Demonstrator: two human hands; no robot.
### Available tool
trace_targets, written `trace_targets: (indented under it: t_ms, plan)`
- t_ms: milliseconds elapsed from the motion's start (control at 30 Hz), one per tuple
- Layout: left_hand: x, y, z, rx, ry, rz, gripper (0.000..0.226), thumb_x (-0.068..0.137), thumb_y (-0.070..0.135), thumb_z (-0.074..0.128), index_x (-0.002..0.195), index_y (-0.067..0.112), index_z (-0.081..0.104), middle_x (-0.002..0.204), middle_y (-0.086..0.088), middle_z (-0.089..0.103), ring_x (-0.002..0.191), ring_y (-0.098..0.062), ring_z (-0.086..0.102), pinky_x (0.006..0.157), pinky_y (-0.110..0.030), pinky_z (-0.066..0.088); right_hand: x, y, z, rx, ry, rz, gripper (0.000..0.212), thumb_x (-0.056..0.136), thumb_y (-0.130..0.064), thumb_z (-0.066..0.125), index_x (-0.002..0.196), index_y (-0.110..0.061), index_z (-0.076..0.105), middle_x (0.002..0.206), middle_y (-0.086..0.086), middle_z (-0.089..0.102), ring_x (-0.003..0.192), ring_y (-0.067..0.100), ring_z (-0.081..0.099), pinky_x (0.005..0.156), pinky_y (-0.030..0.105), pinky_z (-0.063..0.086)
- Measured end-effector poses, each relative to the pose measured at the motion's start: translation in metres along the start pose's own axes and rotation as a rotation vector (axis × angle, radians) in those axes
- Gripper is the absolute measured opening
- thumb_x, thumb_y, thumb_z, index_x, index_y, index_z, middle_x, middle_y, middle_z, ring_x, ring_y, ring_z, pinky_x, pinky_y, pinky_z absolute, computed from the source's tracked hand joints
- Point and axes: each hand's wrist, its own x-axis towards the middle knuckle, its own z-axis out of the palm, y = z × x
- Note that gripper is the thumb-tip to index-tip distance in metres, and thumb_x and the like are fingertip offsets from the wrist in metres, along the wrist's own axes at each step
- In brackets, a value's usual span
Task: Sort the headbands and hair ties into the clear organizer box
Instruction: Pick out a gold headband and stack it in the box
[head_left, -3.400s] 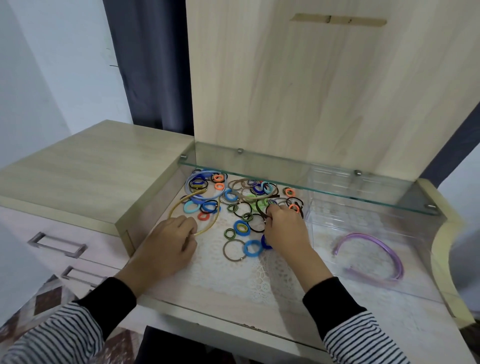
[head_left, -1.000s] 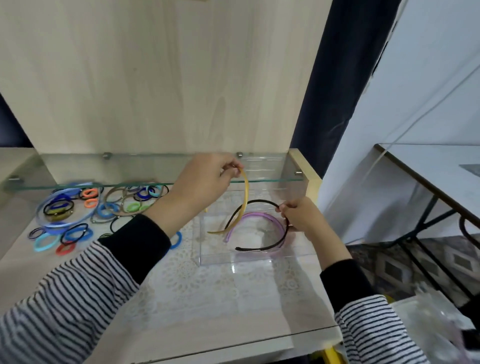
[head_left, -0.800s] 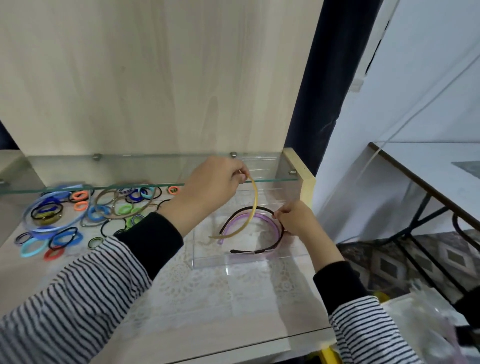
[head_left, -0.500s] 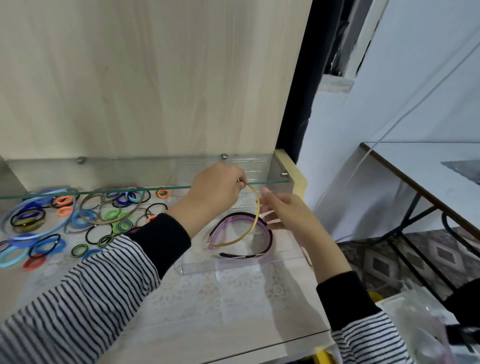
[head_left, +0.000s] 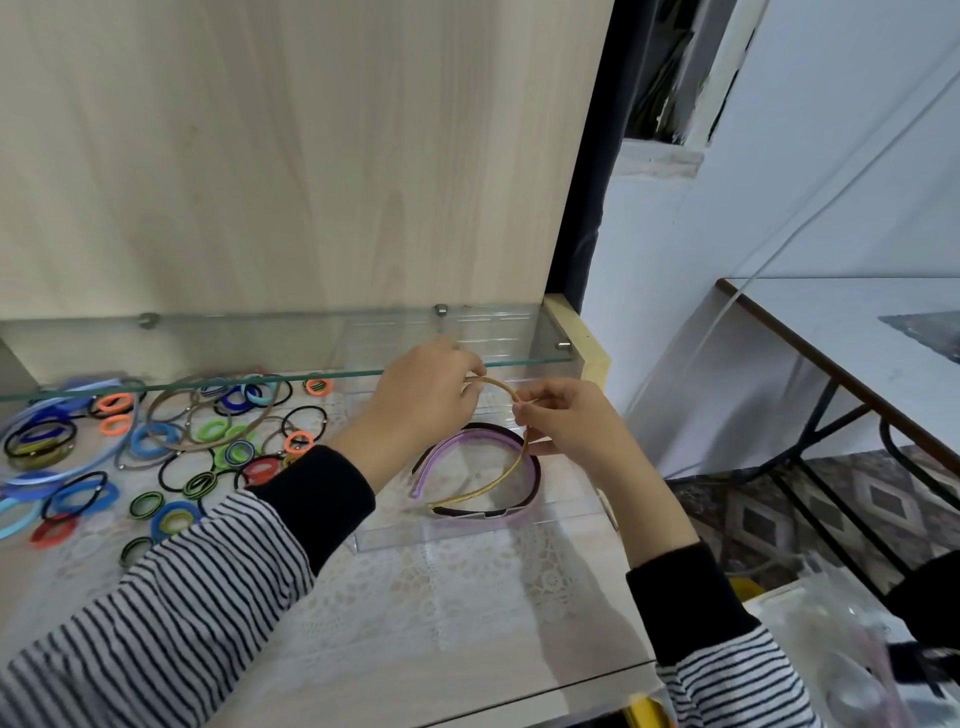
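Left hand (head_left: 421, 400): centre of the frame, just under the glass shelf (head_left: 156, 388); its fingertips pinch the upper end of the gold headband (head_left: 511, 470).
Right hand (head_left: 571, 428): just right of the left hand and close to it; thumb and forefinger pinch the same band a little further along its curve.
Gold headband: held over the clear organizer box (head_left: 467, 535); it arcs from the two hands down to a free tip at the lower centre. I cannot tell whether that tip touches anything.
Box contents: a purple headband (head_left: 434, 462) and a black headband (head_left: 535, 480) lie flat inside, nested one within the other.
Clear organizer box: centre right of the frame, on a lace mat (head_left: 441, 597), partly under the glass shelf.
Hair ties (head_left: 208, 441): a loose, many-coloured spread at the left of the frame, on the desk outside the box.
Other headbands: a blue one (head_left: 98, 460) and a taupe one (head_left: 171, 410) lie among the ties.
Sleeves: striped with black cuffs, entering from the lower edge.
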Motion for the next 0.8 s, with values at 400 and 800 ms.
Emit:
trace_targets:
  t_ms: [400, 800]
  plan:
    - [-0.049, -0.018, 0.023, -0.214, 0.047, -0.148, 0.018, 0.088, 0.013, 0.059, 0.106, 0.015, 0.06, 0.091, 0.004, 0.049, 0.077, -0.014, 0.051, 0.075, -0.032, 0.046, 0.012, 0.034, -0.003, -0.279, 0.049, 0.119, 0.018, 0.084, -0.011, 0.065, 0.071, -0.022, 0.071, 0.068, 0.003, 0.068, 0.069, 0.025, 0.069, 0.076, 0.039, 0.059]
    - [-0.059, -0.022, 0.028, -0.292, -0.147, -0.269, 0.029, 0.096, 0.018, 0.052, 0.122, 0.015, 0.066, 0.114, 0.0, 0.07, 0.103, -0.015, 0.065, 0.081, -0.019, 0.046, 0.01, 0.038, 0.007, -0.513, 0.089, 0.101, 0.016, 0.08, -0.005, 0.057, 0.083, 0.001, 0.072, 0.091, 0.023, 0.067, 0.092, 0.036, 0.06, 0.079, 0.04, 0.052]
